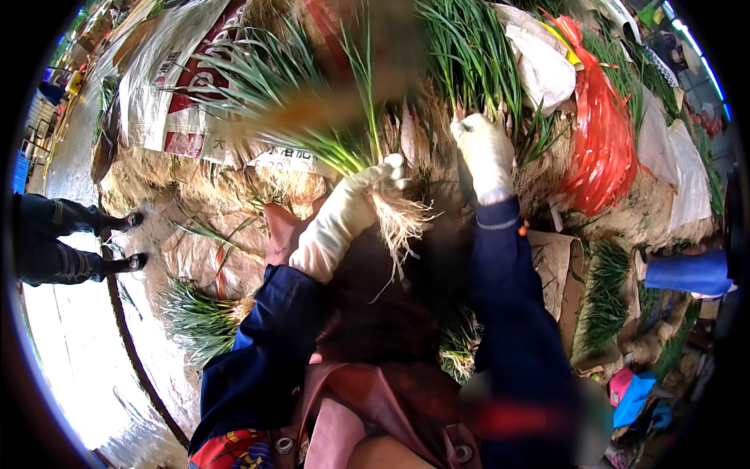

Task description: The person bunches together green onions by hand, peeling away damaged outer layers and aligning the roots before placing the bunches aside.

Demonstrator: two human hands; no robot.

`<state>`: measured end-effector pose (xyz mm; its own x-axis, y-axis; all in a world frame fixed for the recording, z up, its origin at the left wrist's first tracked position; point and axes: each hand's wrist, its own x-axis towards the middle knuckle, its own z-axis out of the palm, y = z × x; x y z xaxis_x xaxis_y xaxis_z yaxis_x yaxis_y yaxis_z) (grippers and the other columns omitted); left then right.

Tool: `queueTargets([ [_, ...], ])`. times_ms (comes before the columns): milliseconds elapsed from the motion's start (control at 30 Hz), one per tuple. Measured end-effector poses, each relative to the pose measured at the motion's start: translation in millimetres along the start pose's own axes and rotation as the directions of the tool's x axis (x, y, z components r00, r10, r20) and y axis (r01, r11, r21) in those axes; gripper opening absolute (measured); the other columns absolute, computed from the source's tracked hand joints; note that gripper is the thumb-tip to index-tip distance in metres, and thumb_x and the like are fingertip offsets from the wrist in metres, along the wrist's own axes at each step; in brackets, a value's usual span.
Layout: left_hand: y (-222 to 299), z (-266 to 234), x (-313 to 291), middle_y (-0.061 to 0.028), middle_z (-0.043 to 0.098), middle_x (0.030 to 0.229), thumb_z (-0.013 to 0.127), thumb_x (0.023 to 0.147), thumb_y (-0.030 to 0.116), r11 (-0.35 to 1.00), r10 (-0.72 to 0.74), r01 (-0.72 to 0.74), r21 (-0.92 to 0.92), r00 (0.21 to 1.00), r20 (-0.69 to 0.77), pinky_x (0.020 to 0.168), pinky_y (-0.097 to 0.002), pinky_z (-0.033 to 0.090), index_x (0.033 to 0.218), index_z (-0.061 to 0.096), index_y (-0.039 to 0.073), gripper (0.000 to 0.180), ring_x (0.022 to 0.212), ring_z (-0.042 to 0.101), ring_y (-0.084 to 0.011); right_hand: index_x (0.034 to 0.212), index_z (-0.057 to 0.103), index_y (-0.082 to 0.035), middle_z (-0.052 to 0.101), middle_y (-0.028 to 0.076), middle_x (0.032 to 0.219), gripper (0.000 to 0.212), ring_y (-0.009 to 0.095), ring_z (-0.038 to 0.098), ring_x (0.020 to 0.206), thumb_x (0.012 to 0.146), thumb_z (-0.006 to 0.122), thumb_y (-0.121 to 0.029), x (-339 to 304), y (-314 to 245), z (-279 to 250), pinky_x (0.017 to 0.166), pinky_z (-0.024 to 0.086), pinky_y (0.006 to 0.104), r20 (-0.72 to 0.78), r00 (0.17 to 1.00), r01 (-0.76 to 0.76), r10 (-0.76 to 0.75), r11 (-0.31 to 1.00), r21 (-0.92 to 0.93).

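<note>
While the left hand [355, 203] rises at frame centre, grip clamped on a scallion bunch [312, 117], the right hand [486, 152] reaches upward, fingers together on a dark handle [466, 181].

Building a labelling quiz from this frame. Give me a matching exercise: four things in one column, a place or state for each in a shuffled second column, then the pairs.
Things:
1. left hand
2. right hand
3. red plastic bag
4. black boots

Places or states:
A. at the picture's left edge, on pale ground
B. gloved, gripping a bunch of green onions near the white roots
C. on the pile at the right
D. gloved, reaching into the heap of greens

Pairs: 1-B, 2-D, 3-C, 4-A
</note>
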<state>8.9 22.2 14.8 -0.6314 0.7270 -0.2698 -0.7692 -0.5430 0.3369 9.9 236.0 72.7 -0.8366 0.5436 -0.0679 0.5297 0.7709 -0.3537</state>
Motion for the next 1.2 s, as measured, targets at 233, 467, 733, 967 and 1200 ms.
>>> queueTargets([
  [233, -12.7, -5.8, 21.1, -0.009, 0.066, 0.088, 0.062, 0.08, 0.001, 0.971, 0.036, 0.025, 0.239, 0.968, -0.247, 0.06, -0.0245, 0.052, 0.102, 0.061, -0.003, 0.022, 0.068, 0.062, -0.0149, 0.086, 0.062, -0.013, 0.066, 0.002, 0.072, 0.01, 0.009, 0.062, 0.06, 0.082, 0.065, -0.023, -93.4, 1.4, 41.5, 0.053, 0.05, 0.0239, -0.071, 0.937, 0.317, -0.342, 0.747, 0.584],
  [467, -38.5, -12.2, 17.0, -0.0134, 0.064, 0.087, 0.061, 0.079, -0.003, 0.957, 0.087, -0.054, 0.286, 0.991, -0.105, 0.072, -0.03, 0.053, 0.103, 0.056, -0.006, 0.025, 0.077, 0.063, -0.019, 0.088, 0.06, -0.004, 0.06, 0.003, 0.067, 0.022, 0.012, 0.055, 0.047, 0.084, 0.063, -0.026, -42.3, 6.5, 61.0, 0.041, 0.045, 0.0228, 0.394, 0.878, -0.319, -0.271, 0.282, 0.905],
  [733, -6.3, -11.4, -12.4, -0.0054, 0.064, 0.081, 0.055, 0.088, 0.013, 0.928, -0.372, 0.37, 0.052, 0.926, 0.055, 0.056, -0.0248, 0.05, 0.116, 0.053, -0.002, 0.032, 0.062, 0.061, -0.0131, 0.106, 0.058, 0.004, 0.066, 0.008, 0.082, 0.029, 0.011, 0.059, 0.071, 0.087, 0.061, -0.017, -19.5, 38.9, 73.8, 0.063, 0.047, 0.0212, 0.36, 0.923, -0.339, -0.134, 0.157, 0.928],
  [967, 40.4, 12.1, -25.2, -0.0077, 0.061, 0.088, 0.061, 0.08, 0.012, 0.992, 0.032, -0.066, 0.107, 0.957, 0.287, 0.084, -0.0416, 0.046, 0.108, 0.054, -0.001, 0.031, 0.084, 0.058, -0.0232, 0.088, 0.059, -0.007, 0.055, 0.003, 0.061, 0.057, 0.015, 0.051, 0.051, 0.085, 0.042, -0.061, 5.2, 37.5, 51.5, 0.057, 0.044, 0.0273, 0.486, 0.873, 0.113, -0.027, 0.982, -0.149],
  [1200, 13.2, -8.7, 13.9, -0.0015, 0.06, 0.072, 0.062, 0.082, 0.017, 0.989, 0.017, -0.028, 0.145, 0.997, 0.08, 0.076, -0.0344, 0.048, 0.116, 0.053, -0.005, 0.041, 0.067, 0.058, -0.0162, 0.072, 0.057, -0.009, 0.054, 0.003, 0.055, 0.027, 0.012, 0.05, 0.048, 0.084, 0.059, -0.033, 34.5, 35.5, 50.0, 0.048, 0.043, 0.0275, -0.224, 0.894, 0.334, -0.388, 0.91, -0.244],
])
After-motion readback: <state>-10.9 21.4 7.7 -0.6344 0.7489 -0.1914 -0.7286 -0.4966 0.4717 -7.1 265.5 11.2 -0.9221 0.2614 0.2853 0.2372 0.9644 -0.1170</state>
